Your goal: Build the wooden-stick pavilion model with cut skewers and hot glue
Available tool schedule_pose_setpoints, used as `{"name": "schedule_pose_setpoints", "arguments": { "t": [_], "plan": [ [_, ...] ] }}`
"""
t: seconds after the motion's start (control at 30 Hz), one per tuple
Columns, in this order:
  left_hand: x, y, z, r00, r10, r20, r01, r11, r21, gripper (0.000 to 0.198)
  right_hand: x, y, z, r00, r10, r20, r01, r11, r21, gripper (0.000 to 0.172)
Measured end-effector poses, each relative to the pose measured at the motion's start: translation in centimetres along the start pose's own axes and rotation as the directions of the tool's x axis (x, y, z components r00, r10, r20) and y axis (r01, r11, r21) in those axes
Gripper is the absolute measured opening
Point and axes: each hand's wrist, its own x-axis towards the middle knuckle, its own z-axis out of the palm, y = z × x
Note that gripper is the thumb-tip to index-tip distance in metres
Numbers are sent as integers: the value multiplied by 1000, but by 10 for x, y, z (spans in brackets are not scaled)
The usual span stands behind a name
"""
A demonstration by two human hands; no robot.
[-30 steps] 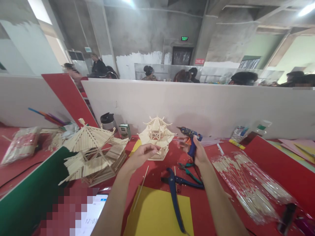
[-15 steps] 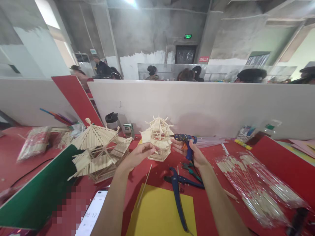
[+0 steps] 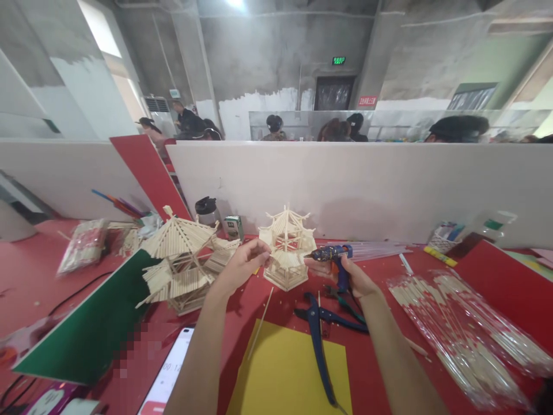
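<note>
A small pagoda model of pale wooden sticks (image 3: pixel 287 271) stands on the red table in front of me. My left hand (image 3: pixel 248 262) is at its left side, thumb and fingers pinched together near the lower roof; whatever they hold is too small to make out. On the other side, my right hand (image 3: pixel 356 278) grips a blue hot glue gun (image 3: pixel 334 253), its nozzle pointing left at the model's lower roof. A larger stick pagoda (image 3: pixel 181 259) stands to the left, partly behind my left forearm.
Blue-handled cutters (image 3: pixel 317 340) lie across a yellow sheet (image 3: pixel 285 369), with green-handled pliers (image 3: pixel 345 305) behind. Bagged sticks (image 3: pixel 453 340) are at right. A green board (image 3: pixel 86 323) and a phone (image 3: pixel 168 372) lie left. A white partition (image 3: pixel 345 184) bounds the back.
My left hand has drawn back from the small pagoda's front to its left side. The glue gun remains in my right hand beside the model. The whole view has shifted slightly.
</note>
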Motion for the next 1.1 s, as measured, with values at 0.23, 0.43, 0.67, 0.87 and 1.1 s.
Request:
{"name": "schedule_pose_setpoints", "arguments": {
  "t": [0.23,0.43,0.67,0.87,1.1],
  "plan": [
    [-2,10,-1,996,67,-58,-59,989,135,18,-1,0,-1,1000,13,-15,-13,1000,-14,69],
    [2,10,-2,964,174,-202,-130,968,214,16,-5,-2,-2,998,-39,41,39,999,-8,60],
    [4,7,1,956,210,-207,-150,950,273,17,-19,-32,14,994,-107,-26,100,978,-184,49],
    [4,6,2,940,233,-248,-170,953,252,18,-16,-64,45,955,-243,-173,127,856,-500,40],
    [1,9,1,934,227,-277,-156,954,257,20,-14,-67,66,966,-248,-76,135,730,-669,36]
  ]
}}
